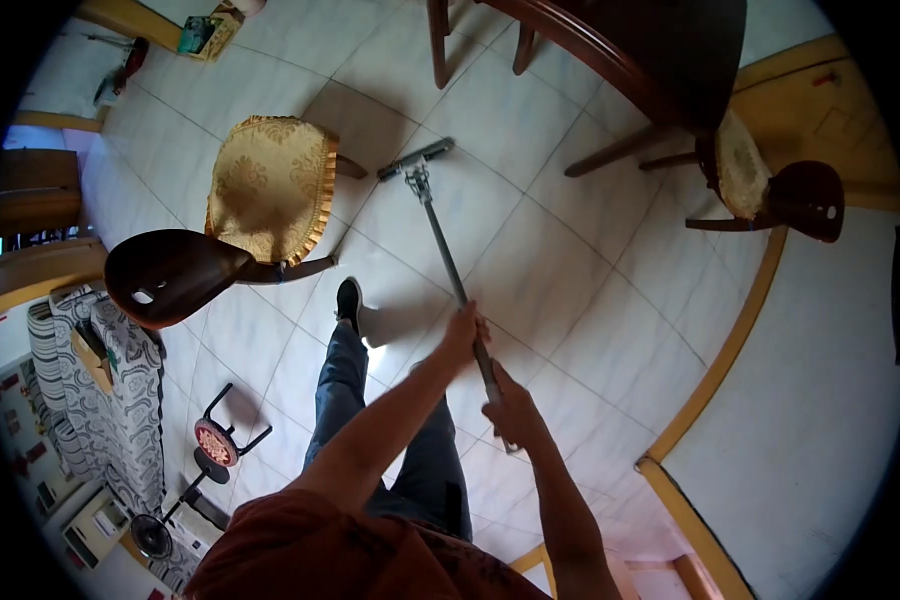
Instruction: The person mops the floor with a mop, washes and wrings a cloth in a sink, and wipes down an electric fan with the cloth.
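Observation:
A sponge mop [444, 245] with a long grey handle slants away from me across the tiles. Its dark, narrow head [416, 159] rests on the floor between the yellow-cushioned chair and the dark table, and a metal linkage joins it to the handle. My left hand [461, 333] is wrapped round the middle of the handle. Closer to my body, my right hand [514, 408] grips the handle near its end, which sticks out just below the fingers.
A chair with a gold cushion [268, 185] stands left of the mop. The dark wooden table [640, 50] and another chair [745, 170] are at the upper right. Lower left are a small stool [216, 442], a black fan [151, 537] and a patterned sofa [125, 400].

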Demonstrator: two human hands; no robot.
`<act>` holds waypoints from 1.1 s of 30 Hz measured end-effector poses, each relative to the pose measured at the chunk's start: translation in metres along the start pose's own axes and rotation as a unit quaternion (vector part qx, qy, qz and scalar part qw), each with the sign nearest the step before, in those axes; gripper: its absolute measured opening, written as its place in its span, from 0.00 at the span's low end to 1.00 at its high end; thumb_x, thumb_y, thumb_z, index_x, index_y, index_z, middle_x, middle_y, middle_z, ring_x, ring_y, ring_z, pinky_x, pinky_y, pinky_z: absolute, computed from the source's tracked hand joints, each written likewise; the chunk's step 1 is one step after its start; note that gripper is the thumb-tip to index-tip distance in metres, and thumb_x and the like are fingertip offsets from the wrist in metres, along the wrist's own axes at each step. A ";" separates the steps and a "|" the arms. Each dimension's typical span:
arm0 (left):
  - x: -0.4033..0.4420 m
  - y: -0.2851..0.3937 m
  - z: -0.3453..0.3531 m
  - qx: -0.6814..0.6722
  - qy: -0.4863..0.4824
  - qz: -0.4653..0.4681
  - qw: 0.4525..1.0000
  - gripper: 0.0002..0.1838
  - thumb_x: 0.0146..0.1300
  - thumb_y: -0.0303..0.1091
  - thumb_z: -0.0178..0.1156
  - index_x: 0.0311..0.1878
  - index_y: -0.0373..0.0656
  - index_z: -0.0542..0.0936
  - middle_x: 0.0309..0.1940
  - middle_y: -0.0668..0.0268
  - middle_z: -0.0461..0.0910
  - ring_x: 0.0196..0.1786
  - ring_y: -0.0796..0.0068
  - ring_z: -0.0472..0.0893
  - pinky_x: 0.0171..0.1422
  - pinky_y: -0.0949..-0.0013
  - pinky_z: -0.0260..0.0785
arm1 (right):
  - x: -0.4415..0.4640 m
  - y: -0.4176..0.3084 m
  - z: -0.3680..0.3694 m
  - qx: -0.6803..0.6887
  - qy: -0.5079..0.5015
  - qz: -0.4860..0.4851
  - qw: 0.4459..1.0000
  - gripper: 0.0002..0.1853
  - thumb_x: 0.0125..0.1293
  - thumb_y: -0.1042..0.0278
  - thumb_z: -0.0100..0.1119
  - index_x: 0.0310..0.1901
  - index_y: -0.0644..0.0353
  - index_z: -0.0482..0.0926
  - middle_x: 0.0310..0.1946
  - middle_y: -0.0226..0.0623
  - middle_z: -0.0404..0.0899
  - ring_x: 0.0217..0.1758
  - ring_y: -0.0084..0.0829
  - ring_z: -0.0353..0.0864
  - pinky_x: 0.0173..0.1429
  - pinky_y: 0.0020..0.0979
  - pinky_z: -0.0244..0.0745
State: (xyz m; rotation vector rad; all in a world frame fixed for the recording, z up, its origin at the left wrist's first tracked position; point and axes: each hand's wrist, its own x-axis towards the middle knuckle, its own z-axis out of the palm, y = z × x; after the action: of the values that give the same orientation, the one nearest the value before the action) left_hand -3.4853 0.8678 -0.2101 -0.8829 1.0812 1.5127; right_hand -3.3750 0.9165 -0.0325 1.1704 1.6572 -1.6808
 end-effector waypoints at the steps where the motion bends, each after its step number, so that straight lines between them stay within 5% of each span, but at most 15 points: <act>1: 0.018 0.011 -0.003 0.000 0.000 -0.001 1.000 0.15 0.69 0.44 0.53 0.34 0.45 0.64 0.20 0.66 0.65 0.17 0.72 0.66 0.20 0.66 0.62 | 0.014 -0.002 0.003 0.001 0.000 0.001 1.000 0.41 0.53 0.77 0.51 0.73 0.56 0.56 0.23 0.39 0.72 0.17 0.29 0.74 0.22 0.31 0.73; 11: -0.010 -0.032 -0.057 0.109 -0.018 -0.070 0.991 0.21 0.71 0.48 0.49 0.25 0.45 0.67 0.14 0.64 0.67 0.14 0.68 0.68 0.22 0.61 0.67 | -0.015 0.061 0.060 0.040 0.013 0.044 0.998 0.39 0.56 0.77 0.52 0.71 0.55 0.54 0.27 0.41 0.73 0.18 0.32 0.74 0.21 0.33 0.74; 23: -0.141 -0.132 -0.112 0.049 0.020 -0.198 0.979 0.14 0.70 0.40 0.52 0.38 0.38 0.66 0.21 0.60 0.68 0.22 0.62 0.73 0.28 0.54 0.75 | -0.168 0.073 0.078 0.049 -0.072 0.064 0.994 0.33 0.52 0.76 0.55 0.63 0.65 0.63 0.26 0.37 0.73 0.18 0.30 0.76 0.22 0.32 0.74; 25: -0.149 -0.128 -0.125 -0.026 0.042 -0.297 0.954 0.11 0.71 0.36 0.53 0.42 0.37 0.65 0.26 0.59 0.70 0.27 0.61 0.75 0.33 0.53 0.78 | -0.178 0.054 0.080 0.053 -0.095 0.083 0.991 0.31 0.53 0.75 0.59 0.61 0.66 0.67 0.25 0.36 0.74 0.20 0.29 0.76 0.23 0.31 0.74; 29: -0.184 -0.102 -0.148 -0.032 0.002 -0.304 0.952 0.11 0.70 0.31 0.53 0.47 0.34 0.66 0.33 0.56 0.72 0.37 0.56 0.78 0.45 0.51 0.78 | -0.183 0.021 0.081 0.143 -0.164 0.189 0.958 0.11 0.58 0.71 0.55 0.43 0.61 0.69 0.23 0.36 0.72 0.18 0.26 0.72 0.18 0.28 0.68; 33: -0.212 -0.081 -0.208 -0.091 -0.067 -0.337 0.935 0.08 0.68 0.28 0.51 0.48 0.36 0.68 0.42 0.53 0.75 0.49 0.50 0.78 0.59 0.47 0.73 | -0.204 -0.037 0.122 0.070 -0.215 0.235 0.945 0.11 0.58 0.72 0.54 0.43 0.60 0.70 0.23 0.34 0.72 0.18 0.25 0.71 0.16 0.26 0.63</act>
State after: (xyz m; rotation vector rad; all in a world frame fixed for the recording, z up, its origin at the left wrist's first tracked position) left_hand -3.3639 0.6085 -0.0969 -1.1174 0.4578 1.0745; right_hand -3.3306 0.7599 0.1442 1.0590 0.9183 -1.6083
